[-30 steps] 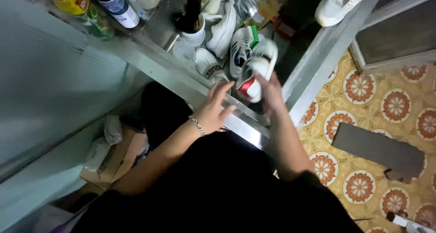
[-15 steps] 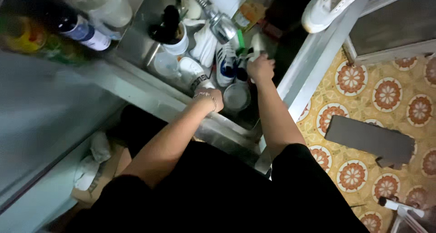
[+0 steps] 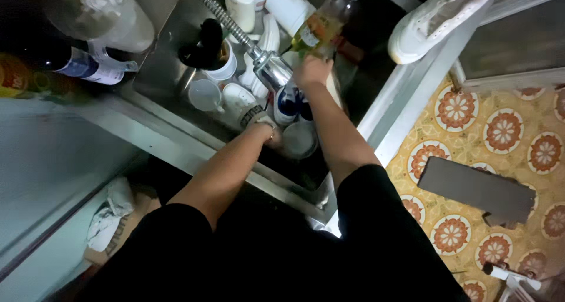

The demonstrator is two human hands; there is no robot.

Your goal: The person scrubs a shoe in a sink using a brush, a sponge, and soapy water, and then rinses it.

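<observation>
My right hand [image 3: 312, 72] reaches over the steel sink [image 3: 159, 66], fingers curled around the base of a clear bottle of yellow liquid [image 3: 319, 26] just past the chrome faucet [image 3: 272, 67]. My left hand [image 3: 269, 132], a bracelet on its wrist, is low in the sink, touching a white sneaker [image 3: 242, 106] and next to a round white bowl [image 3: 298, 140]. Its fingers are hidden in the dark. A blue-and-white sneaker [image 3: 289, 102] lies under the faucet, between my two arms.
A white sneaker [image 3: 435, 19] rests on the ledge at upper right. Dark and clear bottles [image 3: 82, 66] stand on the counter at left. In the sink are a white cup with a black brush [image 3: 215, 52] and white containers [image 3: 241, 5]. A dark board [image 3: 477, 187] lies on the patterned tile floor.
My right hand has let go of the white sneaker and moved up to the yellow-liquid bottle. My left hand has dropped lower into the sink. The camera has moved closer.
</observation>
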